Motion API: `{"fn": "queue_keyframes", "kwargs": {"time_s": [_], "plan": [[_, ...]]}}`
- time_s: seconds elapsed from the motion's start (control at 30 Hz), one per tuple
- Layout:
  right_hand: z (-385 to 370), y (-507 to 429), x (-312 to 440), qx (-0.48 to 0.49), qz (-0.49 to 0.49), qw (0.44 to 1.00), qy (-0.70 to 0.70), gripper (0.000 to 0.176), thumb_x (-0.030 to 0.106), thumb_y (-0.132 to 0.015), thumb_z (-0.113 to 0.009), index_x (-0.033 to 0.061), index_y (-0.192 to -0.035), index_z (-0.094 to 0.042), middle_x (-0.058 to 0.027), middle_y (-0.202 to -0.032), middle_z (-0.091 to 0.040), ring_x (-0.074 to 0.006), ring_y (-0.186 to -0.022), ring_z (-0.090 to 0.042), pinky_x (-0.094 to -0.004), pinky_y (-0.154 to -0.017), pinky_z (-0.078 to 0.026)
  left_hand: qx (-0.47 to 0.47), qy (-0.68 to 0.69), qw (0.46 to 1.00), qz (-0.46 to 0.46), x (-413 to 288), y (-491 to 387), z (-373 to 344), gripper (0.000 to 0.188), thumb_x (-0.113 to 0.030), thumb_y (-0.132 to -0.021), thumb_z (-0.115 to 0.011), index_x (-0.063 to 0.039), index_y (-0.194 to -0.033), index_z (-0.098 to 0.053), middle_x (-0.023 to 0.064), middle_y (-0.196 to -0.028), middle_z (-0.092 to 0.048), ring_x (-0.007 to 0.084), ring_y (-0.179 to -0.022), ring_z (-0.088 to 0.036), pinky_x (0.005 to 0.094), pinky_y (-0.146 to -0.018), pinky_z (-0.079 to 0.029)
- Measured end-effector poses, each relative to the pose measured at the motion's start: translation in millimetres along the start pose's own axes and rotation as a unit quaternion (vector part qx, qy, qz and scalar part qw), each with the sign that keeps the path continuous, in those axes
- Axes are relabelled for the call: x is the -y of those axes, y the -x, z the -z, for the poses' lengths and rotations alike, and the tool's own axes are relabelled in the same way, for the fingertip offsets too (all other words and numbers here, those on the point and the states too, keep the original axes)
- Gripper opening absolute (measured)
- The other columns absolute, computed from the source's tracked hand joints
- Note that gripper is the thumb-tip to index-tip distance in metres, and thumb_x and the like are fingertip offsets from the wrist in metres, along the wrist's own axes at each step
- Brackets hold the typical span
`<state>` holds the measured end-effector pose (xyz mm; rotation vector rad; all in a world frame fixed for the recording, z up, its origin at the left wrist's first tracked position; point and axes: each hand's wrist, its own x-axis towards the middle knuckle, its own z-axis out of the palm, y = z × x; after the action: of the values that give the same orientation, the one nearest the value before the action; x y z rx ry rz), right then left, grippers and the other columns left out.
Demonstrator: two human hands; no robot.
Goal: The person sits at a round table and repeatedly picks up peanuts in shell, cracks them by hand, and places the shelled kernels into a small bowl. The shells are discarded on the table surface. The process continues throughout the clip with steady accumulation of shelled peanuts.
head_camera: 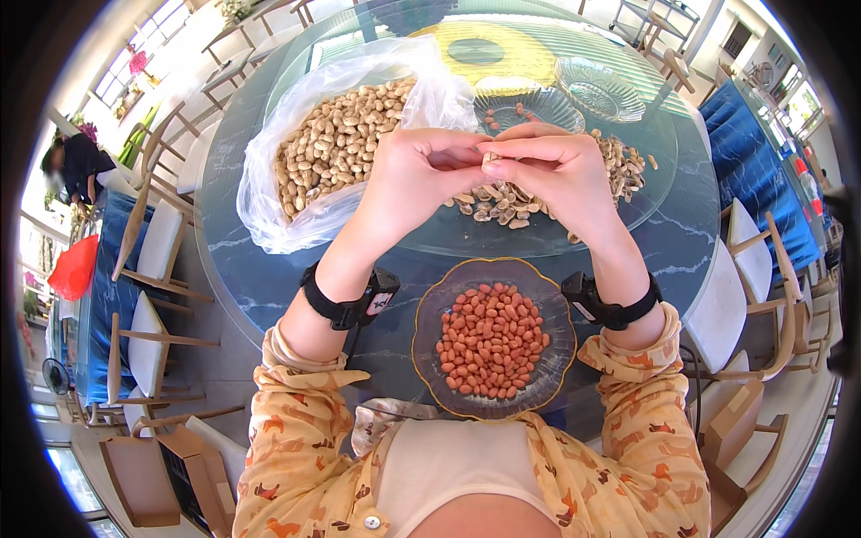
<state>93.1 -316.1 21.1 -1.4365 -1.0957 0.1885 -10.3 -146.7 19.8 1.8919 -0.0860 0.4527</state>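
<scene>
My left hand (427,176) and my right hand (551,165) meet fingertip to fingertip above a heap of empty peanut shells (504,205), both pinching one peanut in its shell (490,158). Part of that peanut is hidden by the fingers. Left of my hands, an open clear plastic bag (262,168) holds many unshelled peanuts (343,138). Close to my body, a glass bowl with a scalloped gold rim (424,363) contains shelled red-skinned peanuts (491,339). Behind my hands, a clear glass dish (562,114) has a few red kernels in it.
Another ribbed glass dish (601,87) stands at the back right on the glass turntable (430,239) of the round table (235,279). Wooden chairs (158,235) flank the table. At far left, a person in dark clothing (84,165) bends over another table. Open cardboard boxes (195,471) lie lower left.
</scene>
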Motion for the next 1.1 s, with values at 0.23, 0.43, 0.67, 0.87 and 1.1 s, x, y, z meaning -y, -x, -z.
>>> {"fn": "queue_keyframes", "kwargs": {"time_s": [0.23, 0.43, 0.67, 0.87, 1.1], "plan": [[4.1, -2.0, -1.7, 0.035, 0.003, 0.999, 0.021, 0.018, 0.004, -0.084, -0.075, 0.0045, -0.102, -0.077, -0.003, -0.088, -0.065, -0.0089, -0.073, -0.063, -0.0213, -0.063, -0.049, 0.047, 0.066, 0.997, -0.006, 4.3, -2.2, 1.2, 0.021, 0.0, -0.086, -0.073, 0.003, -0.106, -0.072, 0.0108, -0.092, -0.075, 0.0147, -0.084, -0.072, 0.0258, -0.076, -0.059], [12.1, -4.3, -2.0, 0.091, -0.01, 0.996, 0.008, 0.016, 0.002, -0.086, -0.072, 0.0019, -0.102, -0.076, -0.0042, -0.087, -0.064, -0.0097, -0.071, -0.064, -0.0211, -0.062, -0.05, 0.115, 0.162, 0.978, 0.058, 8.3, -3.8, 6.8, 0.019, -0.002, -0.087, -0.073, 0.005, -0.104, -0.071, 0.0134, -0.094, -0.074, 0.0171, -0.083, -0.073, 0.0266, -0.075, -0.06], [13.8, -4.9, -4.9, 0.091, -0.079, 0.991, -0.052, 0.016, 0.001, -0.09, -0.068, -0.0011, -0.104, -0.075, -0.0056, -0.088, -0.065, -0.0106, -0.071, -0.064, -0.0218, -0.063, -0.053, 0.145, 0.191, 0.968, 0.078, 14.2, -8.6, 12.0, 0.019, -0.003, -0.091, -0.068, 0.006, -0.108, -0.07, 0.0142, -0.094, -0.073, 0.0208, -0.085, -0.073, 0.0282, -0.075, -0.061], [10.2, -7.8, -13.5, 0.09, -0.147, 0.984, -0.052, 0.018, 0.002, -0.09, -0.068, -0.0051, -0.106, -0.073, -0.0101, -0.091, -0.072, -0.0115, -0.071, -0.065, -0.0231, -0.065, -0.054, 0.16, 0.17, 0.966, 0.115, 26.0, -11.4, 12.3, 0.023, -0.003, -0.094, -0.064, 0.007, -0.115, -0.066, 0.0156, -0.1, -0.072, 0.0204, -0.089, -0.072, 0.0283, -0.08, -0.06], [22.1, -6.8, 6.9, 0.19, -0.246, 0.95, -0.037, 0.021, 0.001, -0.087, -0.07, -0.0033, -0.107, -0.072, -0.0103, -0.086, -0.073, -0.011, -0.068, -0.066, -0.0233, -0.063, -0.055, 0.293, 0.224, 0.91, 0.187, 17.9, -8.4, 22.4, 0.026, -0.006, -0.092, -0.068, 0.008, -0.114, -0.065, 0.0168, -0.1, -0.072, 0.0205, -0.089, -0.072, 0.0284, -0.081, -0.06]]}}
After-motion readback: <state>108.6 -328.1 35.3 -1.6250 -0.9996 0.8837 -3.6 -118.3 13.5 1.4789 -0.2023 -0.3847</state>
